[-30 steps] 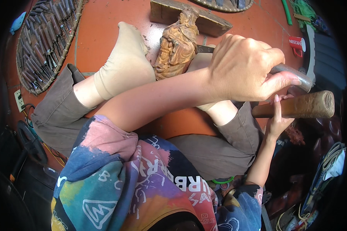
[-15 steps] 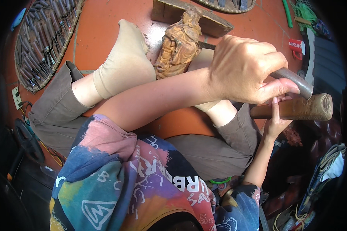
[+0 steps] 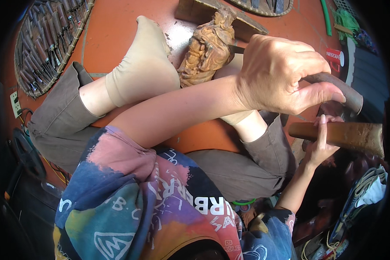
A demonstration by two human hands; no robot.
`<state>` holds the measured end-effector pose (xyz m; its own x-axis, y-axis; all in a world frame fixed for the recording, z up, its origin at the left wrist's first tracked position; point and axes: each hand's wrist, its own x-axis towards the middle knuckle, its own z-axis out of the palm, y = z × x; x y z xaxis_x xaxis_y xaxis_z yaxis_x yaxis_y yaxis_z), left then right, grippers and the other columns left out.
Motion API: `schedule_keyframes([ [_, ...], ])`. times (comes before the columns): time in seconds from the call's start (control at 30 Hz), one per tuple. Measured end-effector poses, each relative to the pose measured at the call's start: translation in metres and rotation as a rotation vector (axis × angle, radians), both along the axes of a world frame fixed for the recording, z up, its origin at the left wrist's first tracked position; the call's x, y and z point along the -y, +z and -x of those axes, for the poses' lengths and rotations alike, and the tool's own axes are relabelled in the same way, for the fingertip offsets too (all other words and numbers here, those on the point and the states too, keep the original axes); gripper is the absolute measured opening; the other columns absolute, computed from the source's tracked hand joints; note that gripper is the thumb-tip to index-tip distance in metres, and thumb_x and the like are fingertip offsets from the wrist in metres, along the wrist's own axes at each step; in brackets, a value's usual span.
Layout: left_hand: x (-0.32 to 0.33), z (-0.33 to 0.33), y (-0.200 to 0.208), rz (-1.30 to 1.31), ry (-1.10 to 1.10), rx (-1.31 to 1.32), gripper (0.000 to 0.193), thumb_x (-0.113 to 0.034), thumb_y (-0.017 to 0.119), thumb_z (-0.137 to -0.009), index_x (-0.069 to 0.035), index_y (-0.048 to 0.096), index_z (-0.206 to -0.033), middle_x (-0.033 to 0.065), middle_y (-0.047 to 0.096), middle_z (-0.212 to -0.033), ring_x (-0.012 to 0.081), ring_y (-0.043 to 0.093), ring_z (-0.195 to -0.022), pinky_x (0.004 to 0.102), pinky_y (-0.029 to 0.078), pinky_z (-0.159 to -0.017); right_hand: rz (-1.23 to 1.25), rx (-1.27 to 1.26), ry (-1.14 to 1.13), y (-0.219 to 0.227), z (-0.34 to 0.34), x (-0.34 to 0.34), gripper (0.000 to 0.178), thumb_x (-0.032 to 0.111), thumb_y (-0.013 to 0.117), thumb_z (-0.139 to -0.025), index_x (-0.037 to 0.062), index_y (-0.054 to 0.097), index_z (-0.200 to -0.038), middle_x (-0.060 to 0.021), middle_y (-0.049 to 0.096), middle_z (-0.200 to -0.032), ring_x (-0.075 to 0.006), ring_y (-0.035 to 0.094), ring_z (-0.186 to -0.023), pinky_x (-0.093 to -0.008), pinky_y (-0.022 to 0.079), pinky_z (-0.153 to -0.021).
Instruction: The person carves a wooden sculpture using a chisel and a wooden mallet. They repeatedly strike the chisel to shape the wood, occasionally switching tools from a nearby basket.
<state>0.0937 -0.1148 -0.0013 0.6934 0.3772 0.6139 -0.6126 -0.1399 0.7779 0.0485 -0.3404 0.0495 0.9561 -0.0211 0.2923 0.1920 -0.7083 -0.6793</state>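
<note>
My left hand point(image 3: 286, 73) reaches across to the right, closed round the handle of a wood chisel point(image 3: 353, 99). Its dark blade shows to the left of the fist and meets the side of a carved wooden figure point(image 3: 208, 50); the exact cutting edge is hidden. The brown figure lies tilted between my feet, its head end near a wooden block. My right hand point(image 3: 320, 145), lower and further right, grips a wooden mallet point(image 3: 355, 135). A gap separates the mallet from the butt of the chisel handle.
A round woven tray point(image 3: 69, 56) full of chisels lies at the far left, another tray point(image 3: 264, 13) at the top. The wooden block point(image 3: 247, 24) sits behind the figure. A red mug point(image 3: 335, 57) stands at the right. A power socket point(image 3: 15, 105) with cables is at the left.
The mallet in my right hand has moved right and down, away from the chisel's butt. My left hand still holds the chisel against the figure; the whole view has shifted slightly.
</note>
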Motion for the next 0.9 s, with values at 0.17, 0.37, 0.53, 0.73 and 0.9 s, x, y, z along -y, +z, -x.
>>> schedule_keyframes([
  [0.17,0.0,-0.007,0.002,0.1,0.065,0.01,0.034,-0.044,0.076,-0.069,-0.011,0.069,-0.068,0.0035,0.063,-0.061,0.0208,0.062,-0.053,0.0301,0.046,-0.045,0.189,0.004,0.133,0.031,-0.012,-0.004,0.019,-0.004,0.066,-0.081,-0.0043,0.056,-0.097,-0.0053,0.058,-0.081,-0.0119,0.053,-0.071,-0.0258,0.045,-0.07],
  [0.37,-0.006,-0.009,0.003,0.173,0.077,-0.022,0.034,-0.044,0.074,-0.073,-0.01,0.069,-0.069,0.0044,0.063,-0.06,0.0222,0.063,-0.054,0.0305,0.046,-0.046,0.418,0.042,0.138,0.062,-0.016,-0.014,0.02,-0.001,0.067,-0.08,-0.003,0.057,-0.097,-0.0041,0.057,-0.08,-0.0119,0.052,-0.07,-0.0253,0.043,-0.069],
  [0.53,-0.012,-0.009,0.005,0.204,0.096,0.051,0.031,-0.037,0.073,-0.078,-0.007,0.069,-0.073,0.0064,0.062,-0.06,0.0203,0.062,-0.053,0.0291,0.045,-0.047,0.41,-0.093,0.143,0.097,-0.022,-0.01,0.027,0.003,0.068,-0.077,-0.0051,0.058,-0.101,-0.0067,0.06,-0.09,-0.0145,0.055,-0.082,-0.0278,0.043,-0.08],
  [0.73,-0.019,-0.012,0.003,0.228,0.118,0.066,0.03,-0.034,0.07,-0.082,-0.005,0.068,-0.075,0.0062,0.06,-0.059,0.0183,0.059,-0.05,0.0275,0.043,-0.046,0.125,-0.07,0.074,0.111,-0.027,-0.033,0.02,-0.001,0.064,-0.081,-0.0045,0.057,-0.099,-0.0067,0.058,-0.085,-0.0118,0.053,-0.077,-0.0251,0.043,-0.073],
  [0.9,-0.023,-0.011,0.005,0.261,0.125,0.062,0.03,-0.034,0.068,-0.085,-0.004,0.067,-0.076,0.0058,0.059,-0.059,0.0182,0.058,-0.05,0.0275,0.042,-0.046,0.45,-0.137,0.17,0.133,-0.036,-0.032,0.023,-0.001,0.066,-0.079,-0.0044,0.057,-0.101,-0.0065,0.058,-0.087,-0.0118,0.053,-0.081,-0.0257,0.042,-0.077],
])
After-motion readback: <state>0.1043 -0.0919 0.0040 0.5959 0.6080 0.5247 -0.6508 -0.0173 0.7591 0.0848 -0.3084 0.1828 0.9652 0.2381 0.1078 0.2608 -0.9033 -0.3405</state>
